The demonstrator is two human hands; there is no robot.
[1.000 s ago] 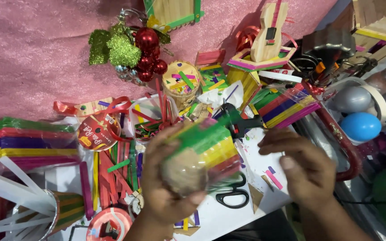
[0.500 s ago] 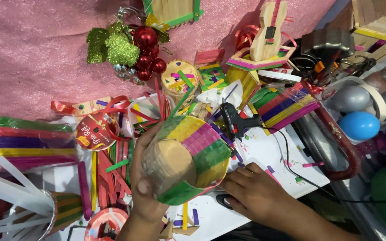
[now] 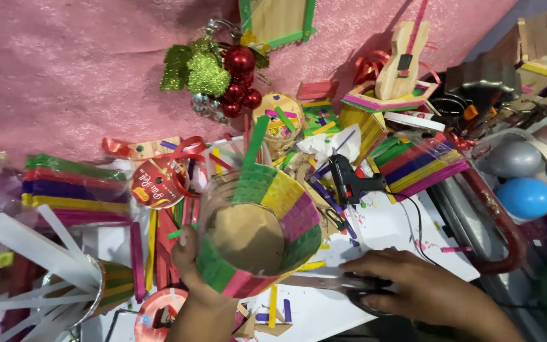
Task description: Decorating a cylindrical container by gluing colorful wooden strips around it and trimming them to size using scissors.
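Note:
My left hand (image 3: 192,280) grips a round holder (image 3: 289,206) from below. Its wall is covered in green, yellow and pink craft sticks. The open mouth faces me and shows a brown inside, and one green stick (image 3: 256,142) rises above the rim. My right hand (image 3: 427,292) lies low on the white sheet (image 3: 387,231), with its fingers closed over the black handles of a pair of scissors (image 3: 316,282). The blades point left, under the holder. A black glue gun (image 3: 351,178) lies just beyond the holder, untouched.
Bundles of coloured sticks lie at left (image 3: 74,185) and right (image 3: 422,166). A red and green bauble ornament (image 3: 221,75) and a wooden guitar model (image 3: 400,58) rest on pink cloth (image 3: 64,76). Blue (image 3: 525,197) and silver balloons sit at right, and a red tape roll (image 3: 159,313) lies near my wrist.
My left hand has tipped the holder so that its mouth faces me. My right hand dropped from beside the holder down to the scissors and closed on their handles.

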